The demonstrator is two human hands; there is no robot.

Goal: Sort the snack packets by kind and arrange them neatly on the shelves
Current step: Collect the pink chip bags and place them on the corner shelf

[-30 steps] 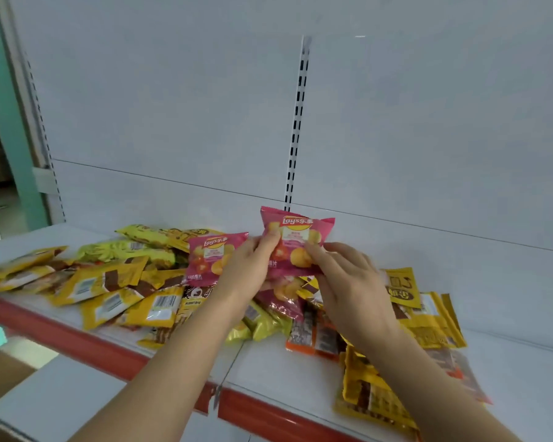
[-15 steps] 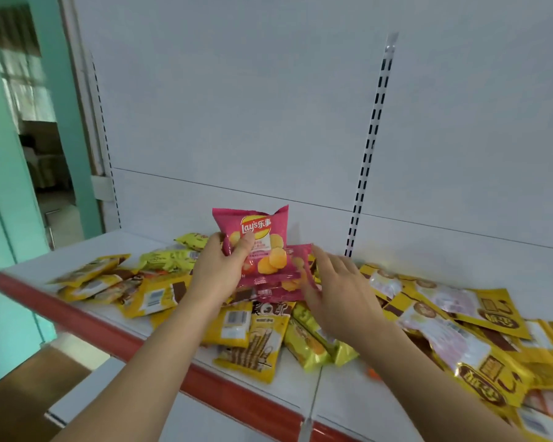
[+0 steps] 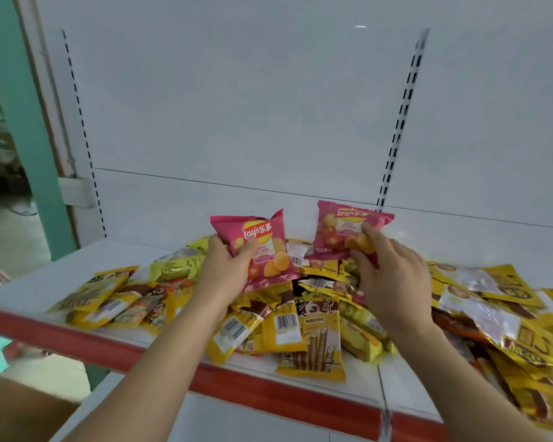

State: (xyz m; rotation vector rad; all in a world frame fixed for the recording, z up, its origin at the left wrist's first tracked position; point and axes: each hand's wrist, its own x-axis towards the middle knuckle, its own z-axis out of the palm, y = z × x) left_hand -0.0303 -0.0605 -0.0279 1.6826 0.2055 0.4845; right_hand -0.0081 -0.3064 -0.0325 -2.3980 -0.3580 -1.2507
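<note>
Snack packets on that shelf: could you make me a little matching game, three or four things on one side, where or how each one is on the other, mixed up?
Things:
1. Left hand
2. Right hand
3. Wafer-roll packet
4. Green packet

States:
A. Lies at the shelf's front edge, between the arms
B. Holds the pink chip bag nearer the slotted upright
C. Lies in the pile, left of the left hand
D. Holds the pink chip bag with its logo plainly readable

Pairs: 1-D, 2-B, 3-A, 4-C
</note>
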